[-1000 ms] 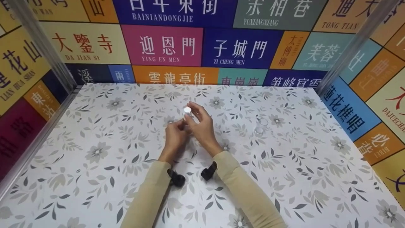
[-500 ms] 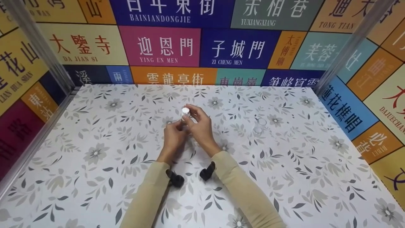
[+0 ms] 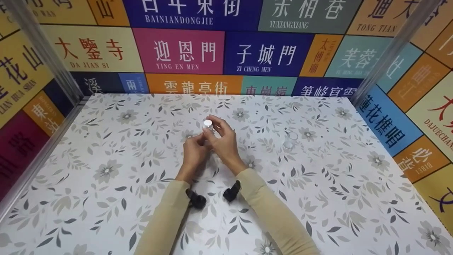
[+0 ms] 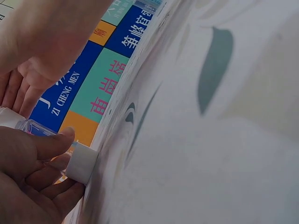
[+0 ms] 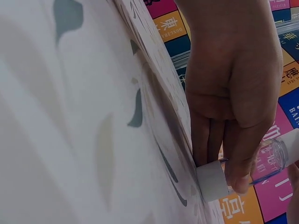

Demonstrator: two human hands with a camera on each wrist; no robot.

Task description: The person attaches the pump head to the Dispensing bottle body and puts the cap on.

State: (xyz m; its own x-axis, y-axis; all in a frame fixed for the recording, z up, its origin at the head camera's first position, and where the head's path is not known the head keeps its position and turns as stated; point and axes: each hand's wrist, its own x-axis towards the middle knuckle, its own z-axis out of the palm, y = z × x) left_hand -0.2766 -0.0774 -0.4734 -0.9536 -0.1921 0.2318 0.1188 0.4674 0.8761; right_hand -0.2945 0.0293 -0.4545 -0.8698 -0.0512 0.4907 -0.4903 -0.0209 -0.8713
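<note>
A small clear bottle [image 5: 267, 163] with a white piece at either end stands roughly upright near the middle of the table. My left hand [image 3: 194, 152] grips its transparent body low down, just above the white lower end [image 4: 81, 162]. That lower end is at the tabletop; whether it touches cannot be told. Up at the top, the thumb and fingers of my right hand [image 3: 226, 145] pinch the white cap [image 3: 208, 124]. Both hands are close together, and in the head view they hide most of the bottle's body.
To the right of the hands stands a small clear glass cup [image 3: 291, 140], hard to see against the pattern. A white floral cloth covers the table [image 3: 141, 212]. Coloured panels with street names [image 3: 180, 51] rise at the back and both sides.
The head view has shifted slightly. Both hands keep their hold on the bottle, and its white cap tilts only very slightly between frames. The glass cup stays put.
</note>
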